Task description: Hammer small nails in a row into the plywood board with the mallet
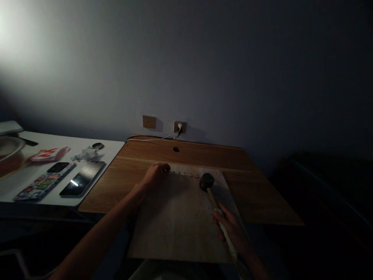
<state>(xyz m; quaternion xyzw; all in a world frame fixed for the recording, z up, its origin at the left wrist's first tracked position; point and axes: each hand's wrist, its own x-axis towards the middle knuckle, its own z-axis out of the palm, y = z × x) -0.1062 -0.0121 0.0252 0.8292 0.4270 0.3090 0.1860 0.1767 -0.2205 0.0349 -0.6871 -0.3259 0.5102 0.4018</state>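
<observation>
A pale wooden board (180,225) lies on the brown wooden table, its near end jutting past the table's front edge. Along its far side stands a row of small nails (184,174), or similar thin metal pins. My right hand (230,225) is wrapped round the light handle of a rubber mallet (206,181). The mallet's black head is over the board, by the right end of the row. My left hand (155,173) rests at the board's far left corner with fingers curled together; anything pinched in them is too dark to make out.
Brown table (262,194) meets the wall, where a white plug (180,126) with cables sits in a socket. On the white table at left are a phone (83,179), a patterned case (43,182), a red and white packet (48,154), crumpled plastic (87,154) and a bowl (13,146).
</observation>
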